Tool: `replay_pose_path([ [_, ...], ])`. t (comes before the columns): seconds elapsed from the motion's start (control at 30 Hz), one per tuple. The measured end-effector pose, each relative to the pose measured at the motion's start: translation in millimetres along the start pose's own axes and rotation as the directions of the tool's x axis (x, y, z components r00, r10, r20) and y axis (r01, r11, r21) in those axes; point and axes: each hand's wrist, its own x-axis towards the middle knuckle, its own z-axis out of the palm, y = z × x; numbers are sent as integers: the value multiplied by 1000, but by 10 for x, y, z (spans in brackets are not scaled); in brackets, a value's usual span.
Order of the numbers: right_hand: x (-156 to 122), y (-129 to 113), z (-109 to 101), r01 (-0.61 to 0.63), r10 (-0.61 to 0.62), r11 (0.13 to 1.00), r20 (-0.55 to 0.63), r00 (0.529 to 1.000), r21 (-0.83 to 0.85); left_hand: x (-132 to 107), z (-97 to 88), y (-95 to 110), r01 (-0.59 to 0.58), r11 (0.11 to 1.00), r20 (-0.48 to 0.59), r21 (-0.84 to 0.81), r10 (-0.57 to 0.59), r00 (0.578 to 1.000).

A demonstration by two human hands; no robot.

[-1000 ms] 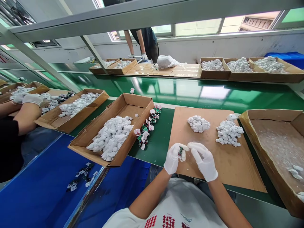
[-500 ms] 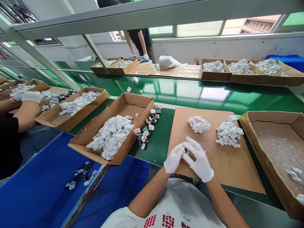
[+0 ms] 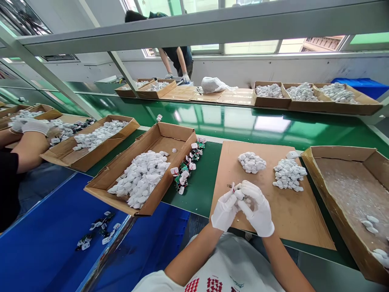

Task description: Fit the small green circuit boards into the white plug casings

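Observation:
My left hand (image 3: 225, 211) and my right hand (image 3: 257, 209), both in white gloves, meet above a brown cardboard sheet (image 3: 270, 227). Between them they grip a small white plastic part (image 3: 243, 195), with a thin dark piece (image 3: 232, 187) sticking up at its left. The fingers hide most of the part. Two heaps of white plastic shells lie on the sheet beyond my hands, one at the middle (image 3: 251, 162) and one further right (image 3: 289, 174). A single white shell (image 3: 292, 155) lies near the sheet's far edge.
To my left, a cardboard tray of white shells (image 3: 139, 178) sits beside small green circuit boards with white tags (image 3: 186, 172) on the green belt. A large cardboard box (image 3: 343, 194) stands right. A co-worker's gloved hand (image 3: 35, 126) works at far left.
My hands have shifted slightly apart and turned the small part, so its dark piece now shows at the upper left. The head view has also tilted slightly.

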Motion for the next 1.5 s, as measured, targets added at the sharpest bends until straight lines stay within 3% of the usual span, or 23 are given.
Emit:
replay_pose_path([
  [0.2,-17,-75,-12,-104,101,982,28,995,157,-92,-30,32,-123,982,27,144,120,992],
  [0.37,-14,-244,17,-139,142,950,9,990,281,-164,-50,56,-227,867,-17,444,261,965],
  [0.53,48,-430,-9,-284,295,886,29,955,367,-225,77,147,-286,801,12,525,329,944],
  [0.63,86,-528,-34,-332,343,874,34,939,355,-237,109,201,-353,773,63,528,379,923],
  [0.7,88,-552,-40,-283,292,928,0,956,242,-233,100,231,-377,754,84,538,397,914],
  [0.77,76,-541,-40,-161,164,986,-60,985,42,-223,82,259,-386,741,109,549,395,912],
  [0.83,61,-512,-37,-10,-2,990,-82,997,-140,-213,67,284,-394,746,128,537,390,912],
  [0.97,60,-459,-41,161,-175,951,-30,984,-262,-212,64,311,-354,774,124,525,342,932],
  [1.07,87,-439,-80,91,-98,974,-24,995,-208,-220,78,331,-301,800,108,519,288,951],
  [1.23,129,-413,-142,-189,189,982,67,980,-8,-187,59,403,-190,839,123,509,147,981],
  [1.37,125,-411,-66,-247,240,962,69,968,114,-152,4,360,-236,824,165,514,175,971],
  [1.5,116,-444,21,-233,234,967,-1,972,100,-159,56,229,-225,899,149,375,182,972],
])
